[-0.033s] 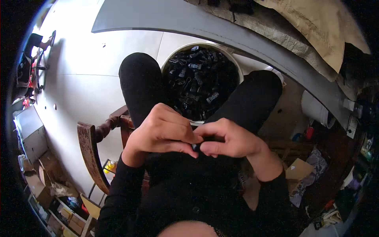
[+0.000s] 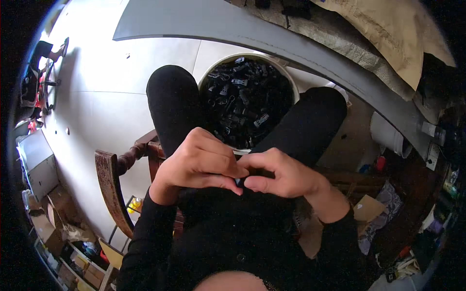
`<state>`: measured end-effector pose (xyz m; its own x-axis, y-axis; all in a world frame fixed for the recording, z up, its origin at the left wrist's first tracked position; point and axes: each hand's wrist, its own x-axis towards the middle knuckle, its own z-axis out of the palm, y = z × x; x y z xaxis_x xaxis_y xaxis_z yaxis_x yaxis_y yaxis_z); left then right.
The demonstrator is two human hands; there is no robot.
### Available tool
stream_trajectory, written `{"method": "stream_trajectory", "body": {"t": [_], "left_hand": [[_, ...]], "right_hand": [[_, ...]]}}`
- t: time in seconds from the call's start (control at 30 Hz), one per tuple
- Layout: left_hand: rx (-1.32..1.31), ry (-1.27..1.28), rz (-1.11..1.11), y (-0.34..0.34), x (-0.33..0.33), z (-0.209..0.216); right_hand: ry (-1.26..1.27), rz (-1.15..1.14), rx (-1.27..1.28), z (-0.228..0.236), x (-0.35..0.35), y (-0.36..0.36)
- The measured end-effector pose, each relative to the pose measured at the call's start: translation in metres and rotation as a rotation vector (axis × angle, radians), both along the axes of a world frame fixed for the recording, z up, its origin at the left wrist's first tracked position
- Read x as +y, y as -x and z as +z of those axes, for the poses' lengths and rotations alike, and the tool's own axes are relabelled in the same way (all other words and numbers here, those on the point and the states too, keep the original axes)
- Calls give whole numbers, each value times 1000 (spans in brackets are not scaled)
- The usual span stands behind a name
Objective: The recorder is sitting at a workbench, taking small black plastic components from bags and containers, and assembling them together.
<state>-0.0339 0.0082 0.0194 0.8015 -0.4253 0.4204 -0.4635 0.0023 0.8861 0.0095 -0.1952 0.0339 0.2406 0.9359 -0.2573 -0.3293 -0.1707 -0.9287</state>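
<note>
At frame centre, a small dark part [image 2: 239, 182], mostly hidden, is pinched between the curled fingers of the left hand [image 2: 196, 162] and right hand [image 2: 281, 174], both closed on it with fingertips meeting above the lap. Just above, between black-clad knees, a round white bucket [image 2: 291, 82] holds glossy black plastic pieces [image 2: 245, 104]. A worn wooden chair [image 2: 109, 184] curves at lower left.

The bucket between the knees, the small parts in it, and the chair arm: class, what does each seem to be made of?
Bucket: probably plastic, with a smooth, thin, off-white rim.
Small parts: likely moulded plastic, black and glossy with small highlights; some may have metal bits, too small to tell.
Chair arm: looks like wood, dark brown, curved, with a worn finish and a turned support.
</note>
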Motion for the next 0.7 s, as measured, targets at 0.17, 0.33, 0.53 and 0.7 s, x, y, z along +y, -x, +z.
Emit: {"method": "stream_trajectory", "body": {"t": [0.17, 0.33, 0.53, 0.7], "left_hand": [[6, -45, -33, 1, 2, -2], [38, -126, -95, 5, 3, 0], [172, -393, 322, -4, -12, -26], [-19, -642, 427, -18, -29, -58]], "right_hand": [[-53, -109, -220, -2, 3, 8], [31, 46, -218, -7, 3, 7], [255, -405, -1041, -5, 22, -61], [515, -861, -1608, -13, 42, -130]]}}
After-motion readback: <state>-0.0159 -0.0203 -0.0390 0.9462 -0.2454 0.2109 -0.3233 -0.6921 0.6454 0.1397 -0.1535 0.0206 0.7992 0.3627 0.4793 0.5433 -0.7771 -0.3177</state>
